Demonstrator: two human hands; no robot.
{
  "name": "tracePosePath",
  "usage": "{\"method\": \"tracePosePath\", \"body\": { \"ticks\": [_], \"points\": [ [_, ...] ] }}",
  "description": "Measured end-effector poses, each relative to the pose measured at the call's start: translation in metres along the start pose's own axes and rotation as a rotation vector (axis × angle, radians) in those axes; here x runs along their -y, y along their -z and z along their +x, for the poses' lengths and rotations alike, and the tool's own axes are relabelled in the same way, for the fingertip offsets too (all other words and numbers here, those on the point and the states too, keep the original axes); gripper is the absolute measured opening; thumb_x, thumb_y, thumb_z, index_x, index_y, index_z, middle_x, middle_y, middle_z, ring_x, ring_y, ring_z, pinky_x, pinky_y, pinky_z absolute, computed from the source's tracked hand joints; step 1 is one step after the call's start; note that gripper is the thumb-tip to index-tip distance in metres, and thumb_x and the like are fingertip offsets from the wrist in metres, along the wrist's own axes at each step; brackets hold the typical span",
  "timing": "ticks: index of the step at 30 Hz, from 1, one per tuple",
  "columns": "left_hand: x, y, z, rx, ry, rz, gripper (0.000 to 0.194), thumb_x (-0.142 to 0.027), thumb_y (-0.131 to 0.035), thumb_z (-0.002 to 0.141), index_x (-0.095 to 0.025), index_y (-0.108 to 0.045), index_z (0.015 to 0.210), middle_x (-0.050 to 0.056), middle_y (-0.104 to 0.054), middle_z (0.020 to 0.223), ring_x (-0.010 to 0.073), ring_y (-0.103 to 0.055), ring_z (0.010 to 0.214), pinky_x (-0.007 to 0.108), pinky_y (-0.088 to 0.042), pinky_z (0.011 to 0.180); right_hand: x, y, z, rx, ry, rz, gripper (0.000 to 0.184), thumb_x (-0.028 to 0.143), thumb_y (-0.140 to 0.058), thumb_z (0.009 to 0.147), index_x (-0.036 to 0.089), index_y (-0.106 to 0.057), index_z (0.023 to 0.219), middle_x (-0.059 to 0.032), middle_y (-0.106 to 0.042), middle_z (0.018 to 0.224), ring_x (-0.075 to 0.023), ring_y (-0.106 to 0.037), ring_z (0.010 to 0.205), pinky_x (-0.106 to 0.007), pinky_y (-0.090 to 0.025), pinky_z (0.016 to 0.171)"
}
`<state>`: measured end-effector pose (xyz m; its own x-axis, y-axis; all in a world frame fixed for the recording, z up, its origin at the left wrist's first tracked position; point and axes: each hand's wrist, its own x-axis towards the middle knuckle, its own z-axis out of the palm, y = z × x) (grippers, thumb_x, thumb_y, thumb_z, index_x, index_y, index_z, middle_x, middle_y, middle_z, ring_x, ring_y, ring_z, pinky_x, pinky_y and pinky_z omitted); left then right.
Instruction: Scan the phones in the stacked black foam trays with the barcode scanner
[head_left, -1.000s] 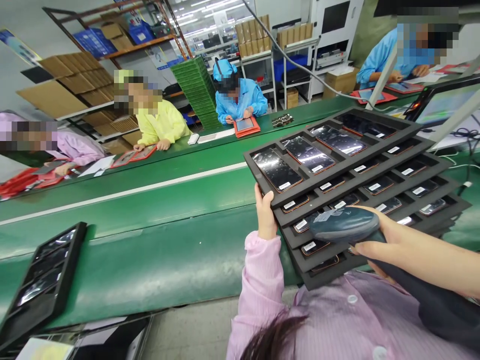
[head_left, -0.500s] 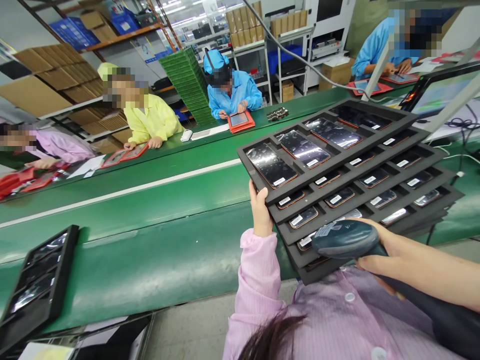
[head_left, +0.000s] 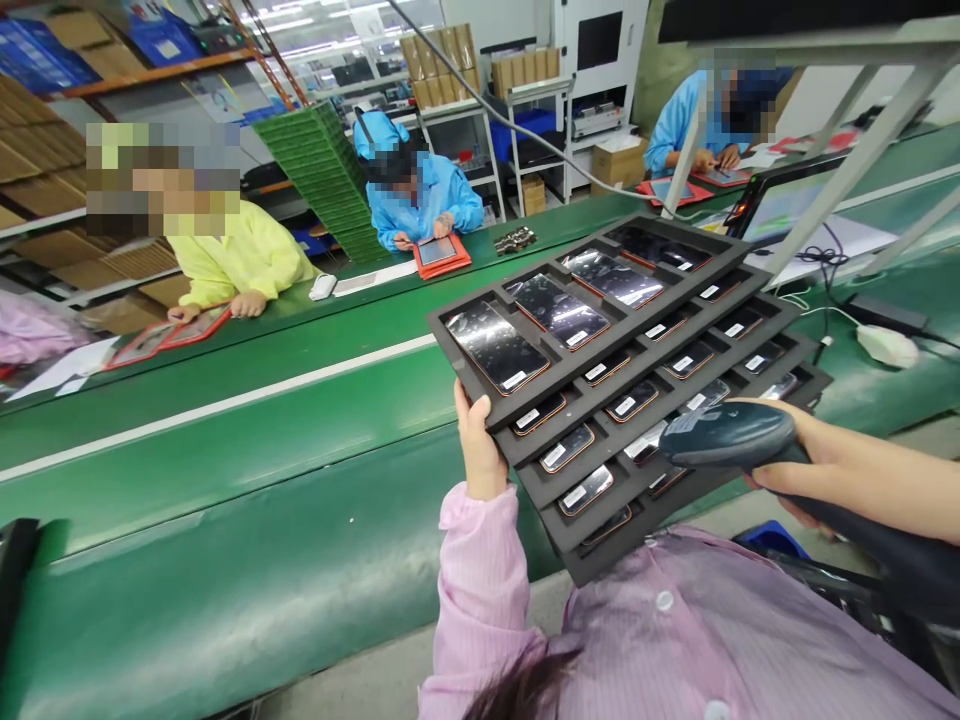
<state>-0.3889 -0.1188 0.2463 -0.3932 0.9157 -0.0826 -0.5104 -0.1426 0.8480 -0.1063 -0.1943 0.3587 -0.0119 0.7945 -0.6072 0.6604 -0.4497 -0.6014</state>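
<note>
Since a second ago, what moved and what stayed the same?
The scanner in the right hand slid rightward along the staggered tray stack, toward labels farther over. The left hand still grips the stack's left edge. Phones stayed in their slots.

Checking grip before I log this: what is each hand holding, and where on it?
Left hand grips the stack of black trays at its near left corner. Right hand holds the scanner just behind its head.

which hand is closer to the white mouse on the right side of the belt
Right. The right hand, gripping the barcode scanner, is just below-left of the white mouse. The left hand holds the far left edge of the stacked trays, well away.
</note>
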Motion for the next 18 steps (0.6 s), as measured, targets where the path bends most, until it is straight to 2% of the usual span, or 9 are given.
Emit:
{"method": "tracePosePath", "body": {
  "ticks": [3,5,8,10,14,18],
  "points": [
    [0.000,0.001,0.000,0.017,-0.026,0.013,0.057,-0.037,-0.065,0.067,-0.030,-0.058,0.123,0.001,-0.066,0.119,0.0198,-0.063,0.103,0.029,-0.049,0.088,-0.002,0.000,-0.003,0.036,0.051,0.013,0.084,0.051,-0.051,0.057,0.019,-0.028,0.131,0.0090,-0.048,0.044,-0.0187,-0.048,0.041,-0.029,-0.041,0.045],
    [-0.001,0.001,0.000,0.046,-0.048,0.031,0.056,-0.037,-0.065,0.067,-0.029,-0.059,0.122,0.000,-0.068,0.112,0.0185,-0.064,0.096,0.028,-0.050,0.084,-0.008,0.007,0.000,0.025,0.067,0.034,0.085,0.051,-0.053,0.058,0.020,-0.027,0.133,0.0069,-0.053,0.052,-0.0182,-0.049,0.042,-0.029,-0.043,0.044],
    [-0.003,0.000,-0.001,0.057,-0.063,0.038,0.054,-0.037,-0.065,0.067,-0.028,-0.061,0.119,-0.001,-0.069,0.105,0.0172,-0.064,0.091,0.027,-0.049,0.081,-0.024,0.030,0.012,-0.062,0.086,0.054,0.080,0.054,-0.057,0.057,0.024,-0.032,0.127,0.0003,-0.063,0.072,-0.0170,-0.053,0.045,-0.029,-0.043,0.041],
    [-0.005,-0.001,-0.002,0.042,-0.059,0.037,0.051,-0.037,-0.065,0.066,-0.029,-0.063,0.116,-0.002,-0.070,0.103,0.0166,-0.064,0.089,0.026,-0.049,0.079,-0.034,0.049,0.021,-0.129,0.069,0.042,0.074,0.055,-0.058,0.057,0.025,-0.035,0.120,-0.0019,-0.063,0.078,-0.0158,-0.052,0.045,-0.029,-0.043,0.041],
    [-0.009,-0.005,-0.004,-0.004,-0.037,0.030,0.047,-0.038,-0.068,0.062,-0.029,-0.066,0.108,-0.002,-0.070,0.101,0.0169,-0.064,0.086,0.026,-0.051,0.076,-0.044,0.072,0.030,-0.143,0.015,-0.023,0.072,0.051,-0.053,0.058,0.021,-0.033,0.120,0.0028,-0.054,0.056,-0.0180,-0.052,0.046,-0.028,-0.044,0.044],
    [-0.013,-0.009,-0.007,-0.064,-0.004,0.037,0.045,-0.038,-0.070,0.058,-0.029,-0.068,0.102,-0.002,-0.071,0.097,0.0177,-0.064,0.084,0.027,-0.053,0.075,-0.037,0.074,0.026,-0.104,0.067,-0.070,0.085,0.049,-0.048,0.059,0.016,-0.024,0.133,0.0068,-0.048,0.046,-0.0196,-0.051,0.044,-0.029,-0.042,0.045]
  ]
}}
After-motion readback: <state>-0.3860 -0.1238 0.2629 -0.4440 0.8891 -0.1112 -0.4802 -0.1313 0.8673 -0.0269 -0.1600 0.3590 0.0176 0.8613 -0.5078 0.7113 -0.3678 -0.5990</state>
